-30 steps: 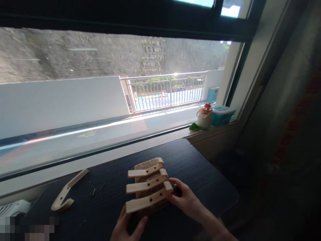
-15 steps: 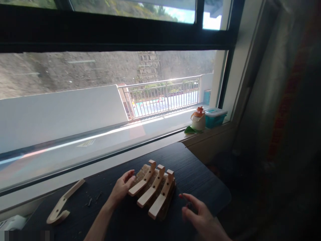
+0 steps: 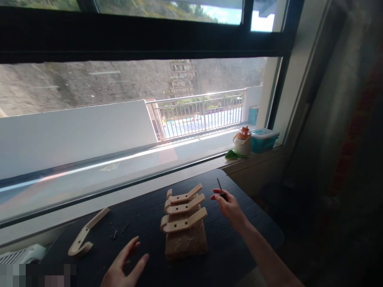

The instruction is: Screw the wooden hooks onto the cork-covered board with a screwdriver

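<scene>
A rough brown block point(image 3: 186, 242) rests on the dark table, with three pale wooden hooks across it: a near one point(image 3: 184, 224), a middle one point(image 3: 183, 208) and a far one point(image 3: 182, 198). Dark holes or screw heads dot each hook. To the block's left, my left hand point(image 3: 127, 261) is open, thumb and fingers apart, touching nothing. Just right of the hooks, my right hand point(image 3: 229, 203) is closed around what looks like a screwdriver point(image 3: 220, 185), its thin shaft pointing up. Most of the handle is hidden by the fingers.
Another wooden hook point(image 3: 83, 237) lies on the table's left side, near small dark screws point(image 3: 114, 234). On the windowsill stand a white and orange bottle point(image 3: 242, 143), a green leaf-shaped item point(image 3: 235, 155) and a teal box point(image 3: 265, 141). The table point(image 3: 239, 243) has a rounded right corner.
The block with its hooks has been turned around on the table, so the hooks face another way. My left hand has come off it toward me; my right hand has moved up beside it.
</scene>
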Demonstrator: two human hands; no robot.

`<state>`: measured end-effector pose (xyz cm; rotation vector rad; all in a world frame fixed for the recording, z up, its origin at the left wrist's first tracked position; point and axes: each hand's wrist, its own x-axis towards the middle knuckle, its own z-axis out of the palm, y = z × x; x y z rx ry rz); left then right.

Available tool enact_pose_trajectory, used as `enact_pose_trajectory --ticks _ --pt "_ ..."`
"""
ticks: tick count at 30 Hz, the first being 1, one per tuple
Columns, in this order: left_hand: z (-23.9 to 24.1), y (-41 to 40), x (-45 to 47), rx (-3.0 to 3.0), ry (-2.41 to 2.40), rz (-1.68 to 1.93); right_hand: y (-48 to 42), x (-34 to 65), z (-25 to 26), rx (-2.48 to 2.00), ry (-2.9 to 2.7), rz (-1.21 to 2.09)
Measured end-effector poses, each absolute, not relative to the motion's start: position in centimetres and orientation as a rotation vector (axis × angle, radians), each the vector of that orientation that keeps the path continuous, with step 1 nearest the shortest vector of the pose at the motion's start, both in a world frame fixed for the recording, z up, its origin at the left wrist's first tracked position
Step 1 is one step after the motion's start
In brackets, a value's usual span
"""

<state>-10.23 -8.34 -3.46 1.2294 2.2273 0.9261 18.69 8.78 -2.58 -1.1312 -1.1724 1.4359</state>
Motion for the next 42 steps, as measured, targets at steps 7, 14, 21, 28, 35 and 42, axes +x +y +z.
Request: enact_pose_trajectory --ticks 7,14,21,28,35,42 --pt "-5.9 -4.0 -5.8 1.47 1.938 0.969 6.3 18.5 -3.8 -1.074 -1.486 1.362" --pt "-7.6 -3.6 -5.1 1.646 1.974 0.989 6.0 16.2 -4.2 -0.984 -1.549 1.345" --pt "-6.1 -3.5 -5.6 1.528 1.939 0.814 5.6 16.6 -3.8 -0.998 -1.525 1.376" --pt "-5.5 -2.3 -5.6 1.628 1.916 0.783 5.9 16.3 -3.9 -1.046 -1.528 1.407" --pt "-5.8 -2.3 -5.6 1.695 1.905 0.837 5.8 16.1 -3.7 -1.091 -1.588 1.219" --pt "-5.4 -2.5 -5.1 1.74 1.882 0.8 5.9 16.5 -3.6 -1.074 -1.612 1.217"
